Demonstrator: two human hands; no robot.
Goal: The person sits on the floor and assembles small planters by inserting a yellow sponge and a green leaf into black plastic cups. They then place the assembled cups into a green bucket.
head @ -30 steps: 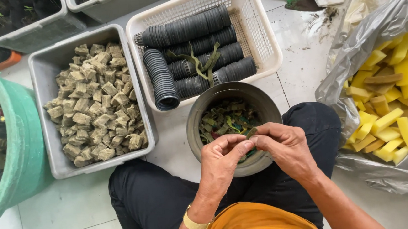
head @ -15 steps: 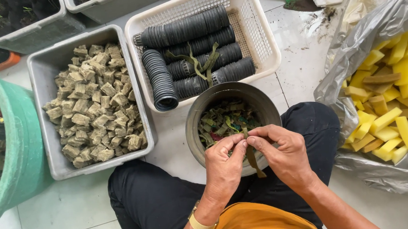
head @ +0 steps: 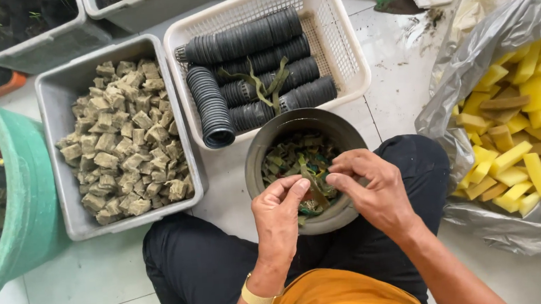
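Pinching a leaf strip point(head: 314, 190), left hand point(head: 279, 216) and right hand point(head: 374, 188) fingers together, above bowl point(head: 264, 147)

Two hands pinch a small leaf over a bowl.

The left hand point(head: 279, 213) and right hand point(head: 371, 188) hold a thin green leaf piece point(head: 314, 192) between their fingertips, above a grey bowl point(head: 269, 147) full of leaf bits. Far off sits a white basket point(head: 331, 27) of black pots point(head: 243, 39). A grey tub point(head: 57, 97) of brown cubes point(head: 124, 143) sits left.

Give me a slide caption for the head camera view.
Both hands, left hand and right hand, pinch a leaf strip over a grey bowl of cuttings.
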